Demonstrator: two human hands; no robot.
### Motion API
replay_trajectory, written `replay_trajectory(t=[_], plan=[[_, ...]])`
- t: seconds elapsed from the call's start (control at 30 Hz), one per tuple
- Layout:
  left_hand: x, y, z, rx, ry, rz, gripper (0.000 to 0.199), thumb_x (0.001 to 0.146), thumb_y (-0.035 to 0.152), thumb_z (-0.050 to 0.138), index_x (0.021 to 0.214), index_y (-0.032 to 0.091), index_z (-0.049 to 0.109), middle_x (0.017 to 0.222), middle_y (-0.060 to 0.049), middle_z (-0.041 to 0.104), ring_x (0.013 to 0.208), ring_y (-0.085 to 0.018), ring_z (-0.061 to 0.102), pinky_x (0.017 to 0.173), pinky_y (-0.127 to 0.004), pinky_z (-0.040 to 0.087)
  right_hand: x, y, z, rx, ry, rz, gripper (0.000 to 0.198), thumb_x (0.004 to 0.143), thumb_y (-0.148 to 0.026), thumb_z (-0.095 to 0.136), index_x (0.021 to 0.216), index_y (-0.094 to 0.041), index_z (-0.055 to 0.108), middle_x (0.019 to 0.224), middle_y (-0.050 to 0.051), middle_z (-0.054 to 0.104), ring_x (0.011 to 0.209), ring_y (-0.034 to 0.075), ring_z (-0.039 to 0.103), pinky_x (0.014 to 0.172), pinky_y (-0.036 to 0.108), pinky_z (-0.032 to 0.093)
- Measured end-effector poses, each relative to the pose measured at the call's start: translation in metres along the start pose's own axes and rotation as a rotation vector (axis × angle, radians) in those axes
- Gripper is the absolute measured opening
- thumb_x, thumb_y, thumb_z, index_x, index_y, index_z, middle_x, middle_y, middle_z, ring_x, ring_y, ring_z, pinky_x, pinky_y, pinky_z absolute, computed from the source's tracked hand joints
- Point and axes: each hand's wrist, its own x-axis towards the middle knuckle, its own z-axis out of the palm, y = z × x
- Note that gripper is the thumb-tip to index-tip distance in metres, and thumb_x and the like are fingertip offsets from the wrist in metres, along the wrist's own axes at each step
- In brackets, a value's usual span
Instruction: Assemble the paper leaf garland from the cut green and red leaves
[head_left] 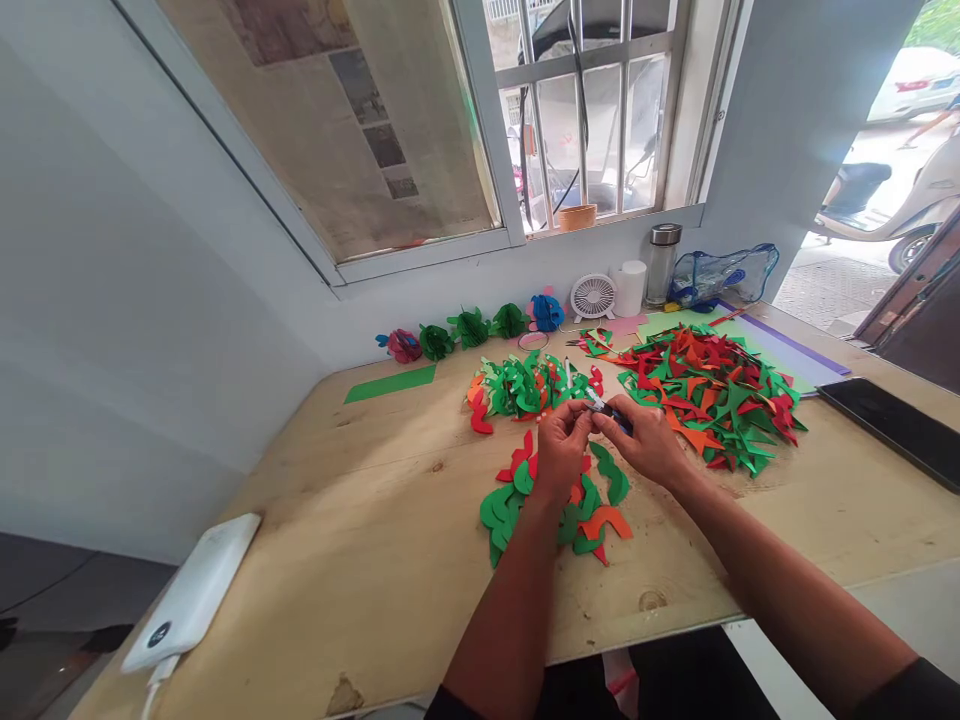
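Note:
My right hand (646, 440) is closed round a small dark-handled tool with a metal tip (619, 416); its exact kind is too small to tell. Fingertips of my left hand (564, 440) are pinched together at the tool's tip, and whatever they grip is hidden. Below and around my left hand lies a loose pile of curved paper pieces (504, 510), green, red and orange. Just beyond both hands is another heap of curled green, red and orange paper pieces (525, 385). To the right of my right hand spreads a large heap of pointed paper scraps (720, 395).
Along the wall stand several green paper balls (471, 328), a blue one (547, 313), a white fan (593, 297), a white cylinder (631, 288) and a glass bottle (662, 265). A phone (892, 425) lies right; a power bank (193, 595) lies left on the wooden table (360, 560).

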Motion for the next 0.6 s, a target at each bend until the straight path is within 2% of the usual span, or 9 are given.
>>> replay_trajectory(t=[0.6], plan=[[0.0016, -0.0051, -0.0027, 0.02, -0.029, 0.047, 0.021, 0.075, 0.036, 0.063, 0.081, 0.016, 0.063, 0.068, -0.001, 0.059, 0.062, -0.01, 0.052, 0.06, -0.021, 0.042, -0.0005, -0.0039, -0.0047, -0.041, 0.037, -0.032, 0.034, 0.086, -0.049, 0.044, 0.072, -0.02, 0.056, 0.054, -0.003, 0.044, 0.051, 0.011, 0.039, 0.052, 0.023, 0.028]])
